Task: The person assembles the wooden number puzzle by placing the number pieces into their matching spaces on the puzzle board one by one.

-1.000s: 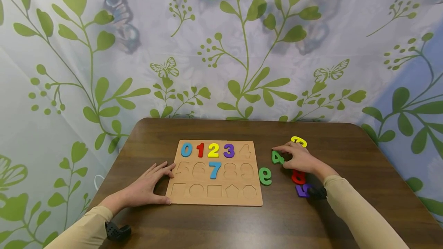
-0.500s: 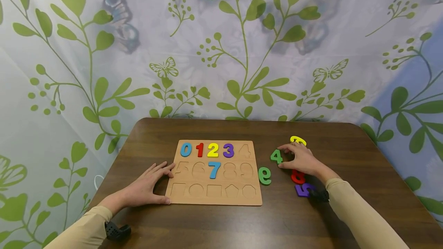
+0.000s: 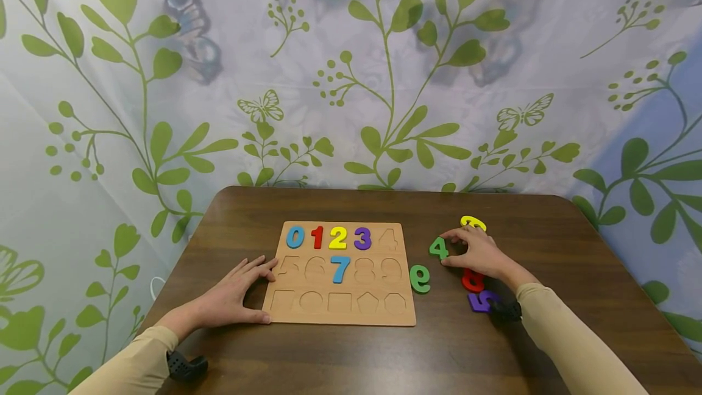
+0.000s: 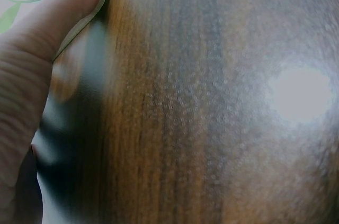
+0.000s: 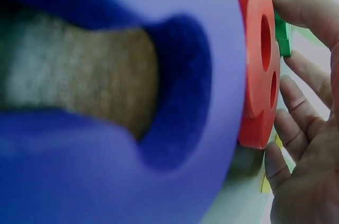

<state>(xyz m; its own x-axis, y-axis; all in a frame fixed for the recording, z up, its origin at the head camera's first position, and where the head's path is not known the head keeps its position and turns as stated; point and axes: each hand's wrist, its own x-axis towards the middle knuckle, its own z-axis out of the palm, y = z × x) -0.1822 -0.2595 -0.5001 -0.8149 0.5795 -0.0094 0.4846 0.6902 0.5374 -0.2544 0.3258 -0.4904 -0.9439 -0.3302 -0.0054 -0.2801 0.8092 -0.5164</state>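
Left hand (image 3: 238, 297): spread wide, gripping nothing, thumb well apart from the fingers. Fingertips touch the left edge of the board (image 3: 327, 283); the thumb tip rests at its near left corner, as the left wrist view confirms.

Right hand (image 3: 477, 253): narrow, pinching the green 4 (image 3: 441, 252) between thumb and forefinger. The other fingers extend behind. The 4 is outside the board, right of it and apart from its edge, over the table (image 3: 340, 358); whether it touches the wood cannot be told.

Board: flat on the table. Top row holds the 0 (image 3: 289, 238), 1 (image 3: 317, 238), 2 (image 3: 338, 239) and 3 (image 3: 364, 238); the 4 recess at the row's right end is bare. The 7 (image 3: 340, 266) sits in the middle row.

Loose pieces: a rounded green piece (image 3: 414, 280) just beside the board's right edge; a yellow piece (image 3: 466, 220) partly hidden beyond the right hand; the red 8 (image 5: 253, 128) and purple 5 (image 5: 148, 192) on its near side.

Backdrop (image 3: 329, 120): pale cloth, green leaf print.
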